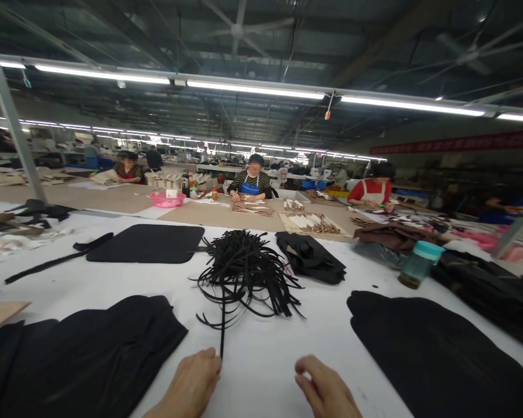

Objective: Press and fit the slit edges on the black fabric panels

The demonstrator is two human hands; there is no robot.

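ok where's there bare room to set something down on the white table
Bare white tabletop shows between the left hand and right hand, nearer than the black strip pile. Another patch lies between that pile and the right-side black sheet. It's crowded at far right, around the teal-lidded bottle and dark bundle.
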